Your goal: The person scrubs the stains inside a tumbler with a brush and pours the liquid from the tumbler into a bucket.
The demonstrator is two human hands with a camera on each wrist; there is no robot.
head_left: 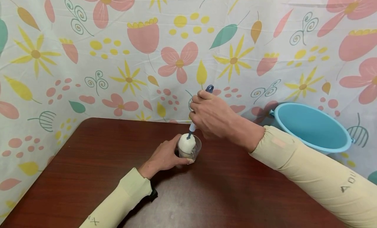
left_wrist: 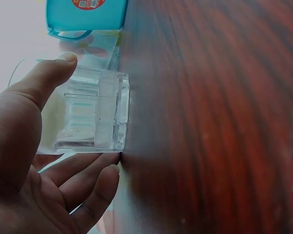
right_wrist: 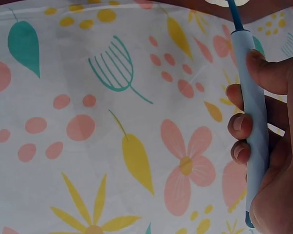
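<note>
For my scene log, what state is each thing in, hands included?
Clear, glass-like cup: upright, uncovered
White rounded lump: in the cup
Slim pale-blue tool with dark-blue ends: slanted, tip against the lump
Light-blue plastic bucket: upright, uncovered
Left hand: holding the cup
Right hand: gripping the tool

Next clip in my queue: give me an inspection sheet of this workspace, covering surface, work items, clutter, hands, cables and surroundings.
Surface: dark reddish-brown table with wood grain and a slight sheen.
Work items: clear cup, upright on the table, holding a rounded white piece; light-blue-handled tool, its dark blue end meeting the white piece, depth unclear.
Clutter: nothing seen.
Hands: left hand steadies the cup; right hand grips the tool's handle.
Cables: nothing seen.
Surroundings: floral sheet behind the table; blue bucket beyond the right forearm, partly hidden by it in the head view.
</note>
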